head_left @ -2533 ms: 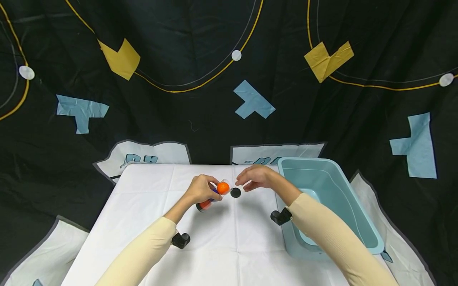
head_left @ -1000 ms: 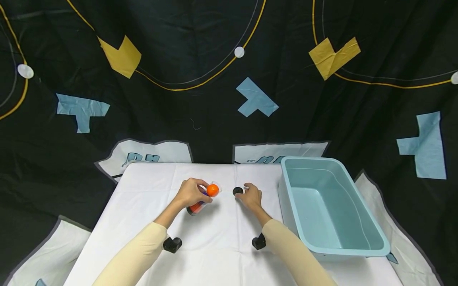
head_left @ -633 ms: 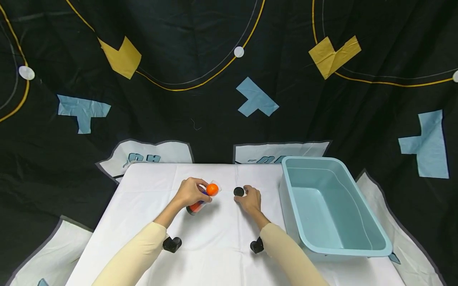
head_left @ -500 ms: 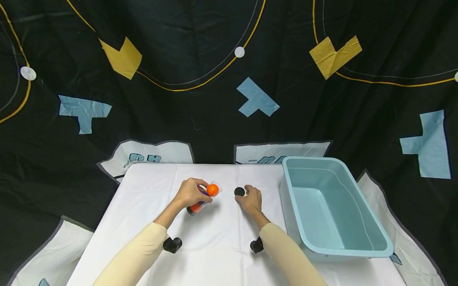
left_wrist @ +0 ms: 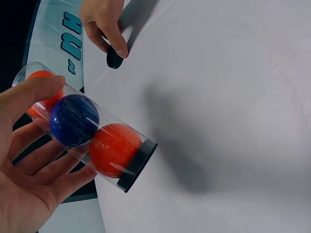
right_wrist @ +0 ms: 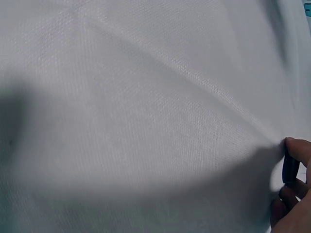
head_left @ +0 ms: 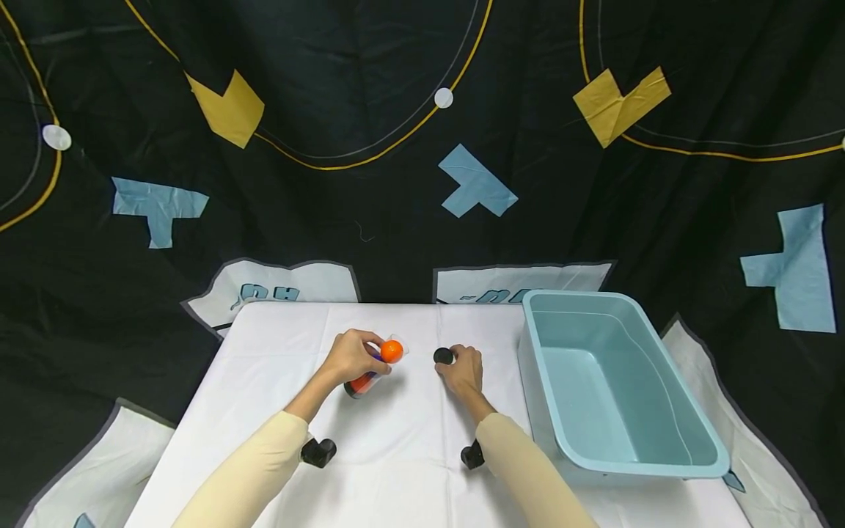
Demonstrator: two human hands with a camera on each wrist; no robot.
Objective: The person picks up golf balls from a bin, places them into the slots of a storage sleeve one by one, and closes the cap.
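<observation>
My left hand (head_left: 350, 356) grips a clear plastic tube (left_wrist: 132, 130) of balls and holds it tilted over the table. Through its wall in the left wrist view show an orange ball (left_wrist: 115, 149) at the capped end, a blue ball (left_wrist: 74, 120) in the middle and another orange ball (left_wrist: 41, 94) at the uncapped end, partly behind my thumb. A black cap (left_wrist: 138, 166) closes the lower end. To the right, my right hand (head_left: 466, 369) pinches a loose round black lid (head_left: 443, 356) between thumb and fingers. That lid (right_wrist: 290, 168) appears edge-on in the right wrist view.
A light blue plastic tub (head_left: 546, 411) with nothing in it stands at the right side of the table. White cloth (head_left: 396, 455) covers the table. A dark curtain (head_left: 370, 220) hangs behind the far table edge.
My right hand has come left and down from beside the tub and taken hold of the black lid, which was apart from it. My left hand has drawn slightly left with the tube.
</observation>
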